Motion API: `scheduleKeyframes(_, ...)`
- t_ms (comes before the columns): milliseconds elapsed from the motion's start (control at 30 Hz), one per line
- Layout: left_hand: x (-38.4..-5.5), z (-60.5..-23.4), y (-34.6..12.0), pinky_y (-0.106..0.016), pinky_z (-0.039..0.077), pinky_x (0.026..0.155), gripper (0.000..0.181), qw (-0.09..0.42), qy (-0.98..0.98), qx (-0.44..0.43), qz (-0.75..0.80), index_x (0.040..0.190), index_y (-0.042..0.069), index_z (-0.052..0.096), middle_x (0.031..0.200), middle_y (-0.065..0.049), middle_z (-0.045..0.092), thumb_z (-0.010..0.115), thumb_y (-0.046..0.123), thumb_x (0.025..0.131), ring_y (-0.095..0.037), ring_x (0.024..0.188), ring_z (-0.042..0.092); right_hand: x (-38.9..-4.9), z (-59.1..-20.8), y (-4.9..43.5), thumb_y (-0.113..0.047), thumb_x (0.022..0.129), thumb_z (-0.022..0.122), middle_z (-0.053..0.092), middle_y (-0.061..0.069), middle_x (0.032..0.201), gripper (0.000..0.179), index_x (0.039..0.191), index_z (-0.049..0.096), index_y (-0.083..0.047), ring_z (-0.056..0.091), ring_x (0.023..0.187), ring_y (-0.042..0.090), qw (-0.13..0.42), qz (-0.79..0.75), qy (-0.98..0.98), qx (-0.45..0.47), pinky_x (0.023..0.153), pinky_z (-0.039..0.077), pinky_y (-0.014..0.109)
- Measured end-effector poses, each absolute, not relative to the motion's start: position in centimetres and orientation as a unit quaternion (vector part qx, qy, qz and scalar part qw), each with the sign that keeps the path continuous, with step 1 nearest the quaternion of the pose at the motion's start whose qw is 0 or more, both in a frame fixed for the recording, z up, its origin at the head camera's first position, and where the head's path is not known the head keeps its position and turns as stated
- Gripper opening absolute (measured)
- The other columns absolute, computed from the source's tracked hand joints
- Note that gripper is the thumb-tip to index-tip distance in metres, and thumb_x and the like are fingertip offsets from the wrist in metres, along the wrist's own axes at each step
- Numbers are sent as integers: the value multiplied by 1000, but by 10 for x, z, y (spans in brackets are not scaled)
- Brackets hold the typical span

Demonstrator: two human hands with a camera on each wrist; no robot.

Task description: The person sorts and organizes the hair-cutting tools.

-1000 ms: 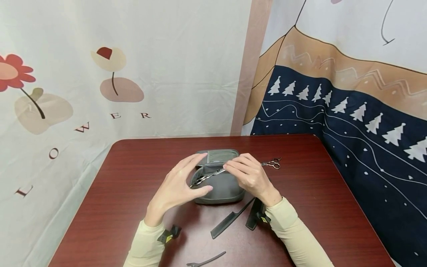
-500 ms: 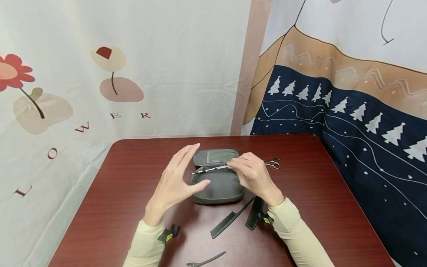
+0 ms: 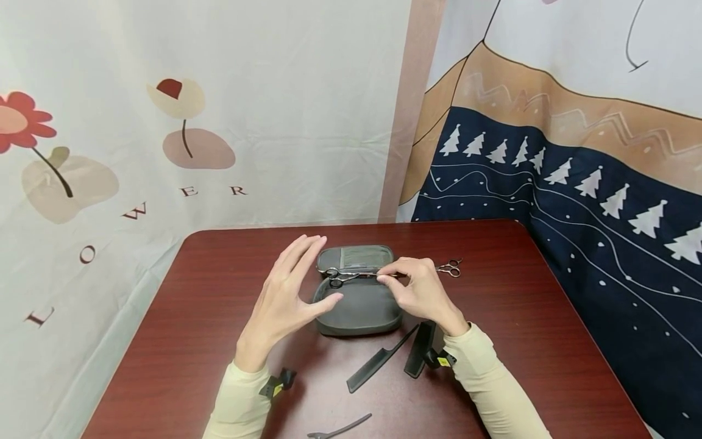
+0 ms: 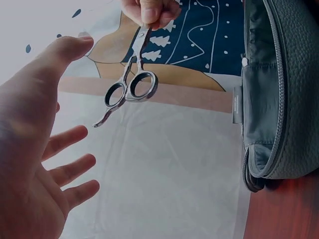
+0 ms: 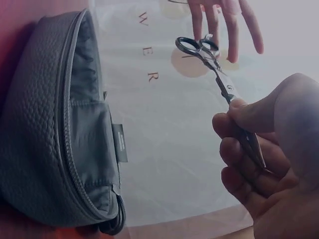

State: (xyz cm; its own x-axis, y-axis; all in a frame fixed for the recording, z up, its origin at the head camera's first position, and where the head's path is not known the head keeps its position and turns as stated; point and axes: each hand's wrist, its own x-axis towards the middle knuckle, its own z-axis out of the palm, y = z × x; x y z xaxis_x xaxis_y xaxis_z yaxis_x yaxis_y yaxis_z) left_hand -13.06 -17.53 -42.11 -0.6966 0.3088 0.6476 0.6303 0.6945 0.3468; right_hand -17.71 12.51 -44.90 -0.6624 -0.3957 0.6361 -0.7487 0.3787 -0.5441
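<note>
Right wrist view: right fingers (image 5: pixel 231 149) pinch scissors (image 5: pixel 225 84) (partly covered), left fingers (image 5: pixel 232 37) spread, cropped above.

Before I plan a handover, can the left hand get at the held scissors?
Probably yes: the left hand holds nothing, the held scissors point their handles toward it, and nothing visible intervenes.

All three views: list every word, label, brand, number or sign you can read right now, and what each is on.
"L O W E R": spaced letters on the pale cloth; the right wrist view catches only "W E R".
Tag on the grey pouch: print too small to read.
Scissors pinched by the right hand: small mark, too blurred to read.
No readable brand or number.
</note>
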Motion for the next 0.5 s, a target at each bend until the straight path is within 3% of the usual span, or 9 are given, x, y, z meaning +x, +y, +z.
scheduleKeyframes(133,-130,-421,-176,-59,41,134,108,277,-879,-268,-280,171,21,50,166,-13,59,102,39,78,-38,162,50,-176,-448,126,-4,96,87,85,2,87,10,97,89,-13,65,68,2,140,481,-807,312,62,60,27)
scheduleKeyframes(333,-131,-421,-175,-60,40,135,106,268,-882,-270,-278,170,21,51,166,-14,60,101,40,79,-40,163,48,-176,-442,129,-4,98,85,82,6,81,7,96,88,-10,66,68,4,62,539,-799,262,64,59,25)
scheduleKeyframes(500,-132,-422,-176,-61,40,135,105,264,-883,-274,-274,171,21,51,165,-15,60,101,40,80,-40,164,47,-178,-442,132,-3,100,83,80,11,81,5,96,87,-5,70,69,13,22,567,-785,250,65,58,22)
